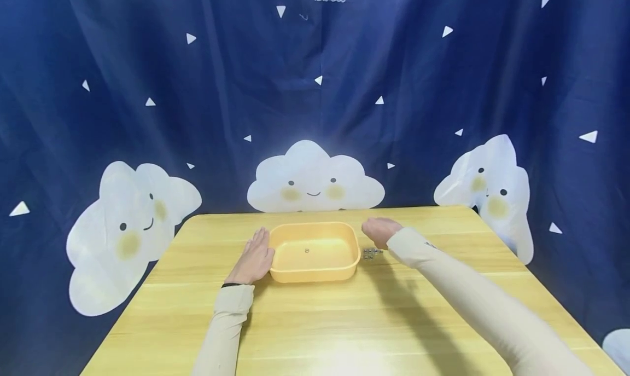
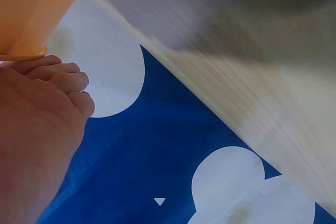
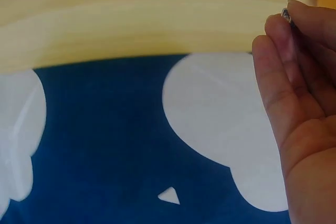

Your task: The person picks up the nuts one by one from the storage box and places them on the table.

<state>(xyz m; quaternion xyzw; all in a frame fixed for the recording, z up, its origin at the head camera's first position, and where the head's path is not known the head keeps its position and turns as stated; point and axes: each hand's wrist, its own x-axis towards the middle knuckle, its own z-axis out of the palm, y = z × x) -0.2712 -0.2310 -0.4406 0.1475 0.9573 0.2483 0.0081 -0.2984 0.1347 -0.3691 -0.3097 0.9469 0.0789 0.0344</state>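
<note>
A shallow yellow plastic basin (image 1: 315,276) stands on the wooden table, with one small metal piece (image 1: 307,250) on its floor. My left hand (image 1: 253,258) rests against the basin's left side, fingers extended along the wall and thumb by the rim. In the left wrist view, the fingers (image 2: 71,80) touch the basin's edge. Past the basin's right end, my right hand (image 1: 381,232) pinches a small shiny metal piece (image 3: 286,15) between thumb and fingertips. Several similar small metal pieces (image 1: 372,253) lie on the table just below that hand; their exact kind is too small to tell.
The light wooden table (image 1: 315,321) reaches back to a dark blue curtain (image 1: 315,91) printed with white clouds and triangles. My right forearm (image 1: 482,305) crosses above the table's right part and casts a shadow.
</note>
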